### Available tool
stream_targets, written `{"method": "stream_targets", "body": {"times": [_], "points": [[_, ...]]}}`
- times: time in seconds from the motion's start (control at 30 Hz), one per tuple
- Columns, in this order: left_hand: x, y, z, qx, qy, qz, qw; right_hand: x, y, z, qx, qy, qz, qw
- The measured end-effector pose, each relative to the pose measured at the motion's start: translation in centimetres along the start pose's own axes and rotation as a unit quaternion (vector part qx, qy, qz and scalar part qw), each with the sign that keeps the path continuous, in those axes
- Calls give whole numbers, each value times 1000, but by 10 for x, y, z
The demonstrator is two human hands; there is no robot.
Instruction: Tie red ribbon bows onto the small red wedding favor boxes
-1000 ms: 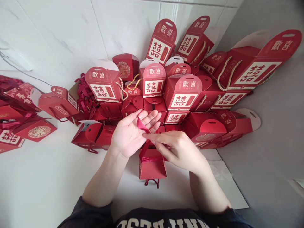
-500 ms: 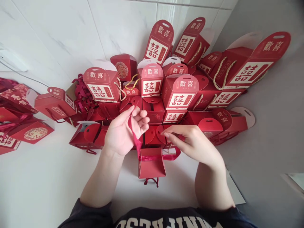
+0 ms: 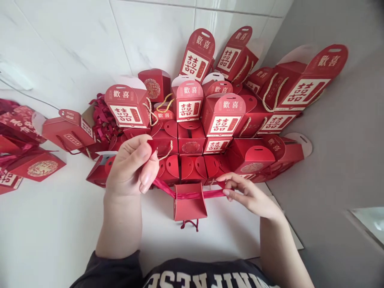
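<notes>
A small red gift box (image 3: 190,210) sits on the white surface in front of me, a dark red cord loop showing at its near side. Across its top runs a shiny red ribbon (image 3: 213,193), stretched out to both sides. My left hand (image 3: 133,164) is closed on the ribbon's left end, up and to the left of the box. To the right of the box, my right hand (image 3: 243,194) pinches the other length of ribbon between thumb and fingers.
Many red gift boxes (image 3: 195,144) are stacked behind, against the tiled wall (image 3: 156,32). More boxes (image 3: 45,166) stand at the left. A heap of red ribbon (image 3: 103,114) lies among them. A grey wall (image 3: 333,168) bounds the right side.
My left hand has turned and moved left with the ribbon, fingers now closed. My right hand has lowered and taken hold of the ribbon's right side, which is now drawn straighter.
</notes>
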State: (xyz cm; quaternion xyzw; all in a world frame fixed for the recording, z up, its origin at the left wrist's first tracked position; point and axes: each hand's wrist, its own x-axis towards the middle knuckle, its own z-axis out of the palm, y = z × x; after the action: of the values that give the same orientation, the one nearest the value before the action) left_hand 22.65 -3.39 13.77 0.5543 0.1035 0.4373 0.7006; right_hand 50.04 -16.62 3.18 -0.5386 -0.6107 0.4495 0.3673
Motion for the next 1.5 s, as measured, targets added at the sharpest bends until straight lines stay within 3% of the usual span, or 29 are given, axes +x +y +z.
{"method": "stream_targets", "body": {"times": [0.17, 0.3, 0.37, 0.5, 0.67, 0.87, 1.13, 1.3, 1.5], "points": [[0, 1, 1, 10, 22, 28, 999, -8, -5, -17, -46, 239, -18, 970], [4, -13, 9, 28, 55, 18, 998, 6, -46, -14, -19, 382, -124, 916], [6, -22, 14, 38, 58, 14, 998, 19, -72, -3, 13, 415, -195, 889], [8, -38, 23, 58, 55, -3, 997, 48, -106, 31, 93, 318, -265, 906], [9, -47, 25, 33, 65, -21, 997, 69, -105, 56, 139, 245, -249, 927], [13, -54, 19, 43, 90, -69, 993, 70, -98, 51, 53, 235, -226, 944], [18, -55, 23, 13, 127, -67, 990, 68, -98, 44, 51, 205, -199, 957], [19, -54, 24, 1, 129, -52, 990, 64, -102, 36, -10, 157, -139, 978], [16, -54, 28, -18, 142, -61, 988, 66, -103, 40, -56, 148, -125, 979]]}}
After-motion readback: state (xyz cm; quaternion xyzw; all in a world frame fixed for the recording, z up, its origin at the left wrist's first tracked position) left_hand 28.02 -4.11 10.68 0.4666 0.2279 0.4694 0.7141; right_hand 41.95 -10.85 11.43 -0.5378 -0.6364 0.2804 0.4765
